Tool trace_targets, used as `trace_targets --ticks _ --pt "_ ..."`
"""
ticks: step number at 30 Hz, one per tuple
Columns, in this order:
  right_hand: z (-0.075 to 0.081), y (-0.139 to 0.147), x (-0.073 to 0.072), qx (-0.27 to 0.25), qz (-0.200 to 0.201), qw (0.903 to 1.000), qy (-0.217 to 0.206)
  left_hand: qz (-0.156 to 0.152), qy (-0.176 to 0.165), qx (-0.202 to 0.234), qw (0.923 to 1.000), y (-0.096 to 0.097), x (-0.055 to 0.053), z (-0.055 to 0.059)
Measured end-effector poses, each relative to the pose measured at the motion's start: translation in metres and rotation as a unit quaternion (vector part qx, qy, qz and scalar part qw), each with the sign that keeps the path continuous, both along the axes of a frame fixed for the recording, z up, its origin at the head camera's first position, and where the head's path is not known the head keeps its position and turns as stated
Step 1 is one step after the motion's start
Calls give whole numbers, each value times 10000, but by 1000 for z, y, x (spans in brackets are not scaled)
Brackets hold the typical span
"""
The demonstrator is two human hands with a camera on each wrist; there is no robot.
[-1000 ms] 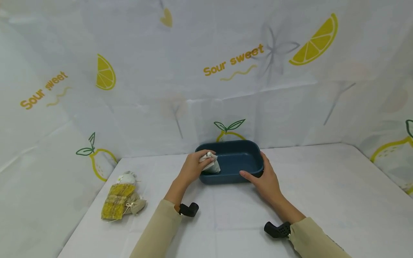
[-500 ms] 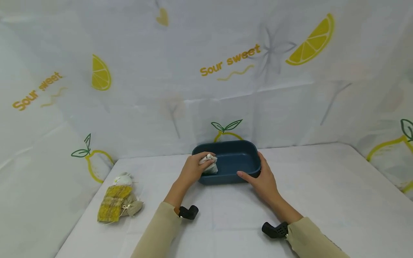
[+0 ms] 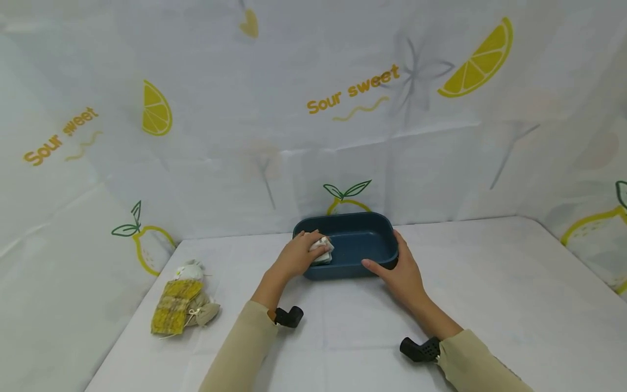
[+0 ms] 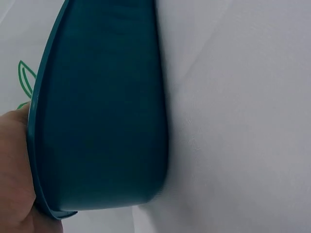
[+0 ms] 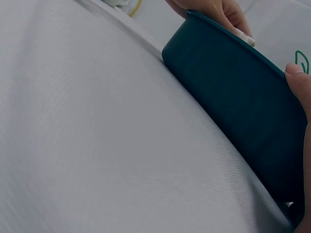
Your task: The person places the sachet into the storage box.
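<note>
White, soft-looking packet (image 3: 325,258), pinched by the left hand's (image 3: 296,255) fingers, is inside the left end of a dark-blue, round-cornered rectangular tray (image 3: 338,271); the right hand's (image 3: 405,275) fingers grip its right end. Loosening them might let the tray slide.

The left hand (image 3: 295,256) and right hand (image 3: 405,279) are bare. Well behind the left fingers (image 3: 308,238) comes the left sleeve (image 3: 241,348), long, plain and beige; the right sleeve (image 3: 477,359) matches it. Between fingers and sleeve, each wrist wears a stubby, matt-black, elbow-shaped fitting: left fitting (image 3: 291,317), right fitting (image 3: 419,349), the latter blunt-ended and dotted with small holes nearer the sleeve.
</note>
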State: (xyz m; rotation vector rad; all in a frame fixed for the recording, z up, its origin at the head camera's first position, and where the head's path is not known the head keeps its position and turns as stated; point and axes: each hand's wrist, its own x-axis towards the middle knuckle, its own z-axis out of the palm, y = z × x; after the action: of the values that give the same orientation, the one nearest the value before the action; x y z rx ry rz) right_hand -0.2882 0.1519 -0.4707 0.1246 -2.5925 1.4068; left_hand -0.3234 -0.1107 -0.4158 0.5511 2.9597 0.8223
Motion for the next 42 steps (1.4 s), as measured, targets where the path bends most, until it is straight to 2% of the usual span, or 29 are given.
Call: trace_targets --ticks 2,4,7,9,12,16,20,26,30,35,42 --pt "-1 1 0 -10 7 10000 32 -119 5 -292 9995 0 0 0" --pt "-1 1 -1 -18 15 10000 49 -405 109 -544 9976 -2 1 2" --pt "-1 -1 -1 -24 29 10000 62 -777 263 -959 9920 -5 4 3" --pt "-1 -2 0 -16 40 10000 58 -872 302 -1218 9882 -6 5 4" --pt "0 -4 0 -3 59 10000 51 -813 258 -1479 9853 -7 7 5" --pt "0 -5 1 -9 85 10000 39 -773 212 -1564 9844 -8 9 4" --pt "-2 -6 1 -2 115 9999 39 -664 208 -1395 9878 -10 12 4" --pt "-2 -4 1 -26 79 9999 62 -564 437 -966 9928 -20 23 5" --pt "-1 -2 1 -33 74 10000 47 -415 566 -766 9946 -33 36 11" --pt "0 0 1 2 67 10000 29 -168 749 -693 9946 -58 58 23" --pt "3 1 0 12 78 10000 -37 422 1063 -720 9908 -98 89 39"
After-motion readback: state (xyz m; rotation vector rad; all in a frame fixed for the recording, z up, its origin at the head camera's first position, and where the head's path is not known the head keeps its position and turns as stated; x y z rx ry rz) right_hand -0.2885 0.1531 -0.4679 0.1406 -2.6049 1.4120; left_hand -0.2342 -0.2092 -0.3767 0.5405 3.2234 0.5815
